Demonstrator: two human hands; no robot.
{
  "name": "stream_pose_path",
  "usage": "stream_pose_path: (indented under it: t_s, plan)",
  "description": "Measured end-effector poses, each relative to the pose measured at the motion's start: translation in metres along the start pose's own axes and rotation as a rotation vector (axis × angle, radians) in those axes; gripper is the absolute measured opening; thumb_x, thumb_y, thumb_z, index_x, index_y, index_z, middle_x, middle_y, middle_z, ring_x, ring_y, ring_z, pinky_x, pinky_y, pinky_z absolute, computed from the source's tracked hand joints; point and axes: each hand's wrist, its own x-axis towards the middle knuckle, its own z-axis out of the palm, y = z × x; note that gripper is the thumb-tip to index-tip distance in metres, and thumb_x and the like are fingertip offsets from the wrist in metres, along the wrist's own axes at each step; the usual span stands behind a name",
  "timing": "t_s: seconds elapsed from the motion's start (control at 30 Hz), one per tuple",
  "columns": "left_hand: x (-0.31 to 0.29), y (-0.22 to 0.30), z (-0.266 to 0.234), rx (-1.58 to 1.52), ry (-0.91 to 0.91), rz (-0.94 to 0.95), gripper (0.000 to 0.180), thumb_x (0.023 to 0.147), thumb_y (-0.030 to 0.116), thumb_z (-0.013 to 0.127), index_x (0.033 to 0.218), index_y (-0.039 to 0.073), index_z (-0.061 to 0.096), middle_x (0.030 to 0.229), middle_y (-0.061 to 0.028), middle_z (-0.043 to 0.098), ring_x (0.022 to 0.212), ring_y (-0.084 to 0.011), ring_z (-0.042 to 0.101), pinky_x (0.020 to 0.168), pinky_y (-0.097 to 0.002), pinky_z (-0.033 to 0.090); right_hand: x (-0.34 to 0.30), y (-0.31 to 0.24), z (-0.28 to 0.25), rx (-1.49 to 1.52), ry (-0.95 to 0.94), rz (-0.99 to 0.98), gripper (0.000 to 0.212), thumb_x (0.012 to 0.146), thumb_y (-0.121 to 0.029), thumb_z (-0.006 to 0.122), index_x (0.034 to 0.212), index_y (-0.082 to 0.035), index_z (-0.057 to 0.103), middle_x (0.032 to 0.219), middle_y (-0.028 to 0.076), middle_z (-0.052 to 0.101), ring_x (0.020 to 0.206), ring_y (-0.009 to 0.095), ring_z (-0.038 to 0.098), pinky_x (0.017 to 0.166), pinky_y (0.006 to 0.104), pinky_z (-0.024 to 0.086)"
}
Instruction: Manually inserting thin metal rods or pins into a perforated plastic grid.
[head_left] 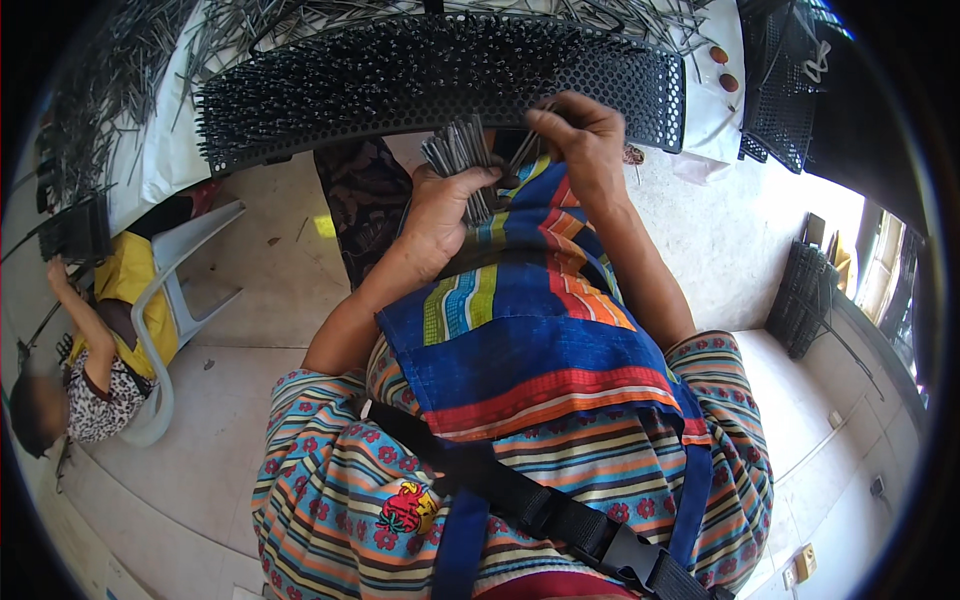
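I saw the person's left hand (440, 215) wrapped around a bundle of thin grey rods (460, 148) by the near edge of a black perforated tray (645, 95). Just beside it, the right hand (592, 138) pinched slim rods (523, 150), how many I couldn't tell; dark rods (350, 80) crowded the tray's left and middle.

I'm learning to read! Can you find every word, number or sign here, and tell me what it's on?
There are none I can read.
The striped shirt shows flowers and a picture, no readable letters.
The blue apron and black buckle show no readable writing.
The thin grey rods are too small to tell.
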Motion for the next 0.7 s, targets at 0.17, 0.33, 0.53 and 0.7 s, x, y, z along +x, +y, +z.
stream_pose_path:
  t_s: [0.17,0.33,0.53,0.7]
  plan:
    - [0.002,-0.007,-0.007,0.052,0.051,-0.003,0.018,0.076,-0.008,0.063,0.095,-0.006,0.064,0.083,-0.0143,0.069,0.072,-0.0236,0.069,0.064,-0.0328,0.057,0.012,-0.012,-0.016,-0.012,0.224,-0.407,0.006,0.078,0.002,0.072,0.083,0.001,0.069,0.074,-0.002,0.061,0.065,0.003,0.050,0.056,0.0180,0.039]
    - [0.001,-0.004,-0.007,0.106,0.000,-0.056,0.021,0.075,-0.011,0.063,0.096,-0.008,0.064,0.085,-0.0161,0.069,0.071,-0.0245,0.069,0.066,-0.0339,0.058,0.020,0.001,-0.017,-0.287,0.207,-0.626,0.010,0.074,0.003,0.073,0.083,0.002,0.070,0.077,0.004,0.062,0.066,0.008,0.056,0.060,0.0204,0.044]
    - [-0.002,-0.002,-0.003,0.056,-0.001,-0.061,0.020,0.074,-0.012,0.061,0.094,-0.009,0.062,0.085,-0.0183,0.069,0.069,-0.0269,0.069,0.063,-0.0343,0.059,0.018,0.002,-0.004,-0.617,0.245,-0.645,0.012,0.070,-0.007,0.077,0.081,-0.005,0.072,0.074,0.008,0.061,0.063,0.021,0.062,0.058,0.0282,0.047]
    - [-0.007,0.001,-0.002,0.068,-0.051,-0.032,0.019,0.075,-0.012,0.060,0.093,-0.009,0.064,0.083,-0.0190,0.069,0.068,-0.0260,0.069,0.063,-0.0332,0.059,0.015,-0.004,-0.003,-0.671,0.223,-0.669,0.012,0.074,-0.007,0.074,0.086,-0.005,0.072,0.073,0.007,0.060,0.059,0.020,0.059,0.055,0.0281,0.045]
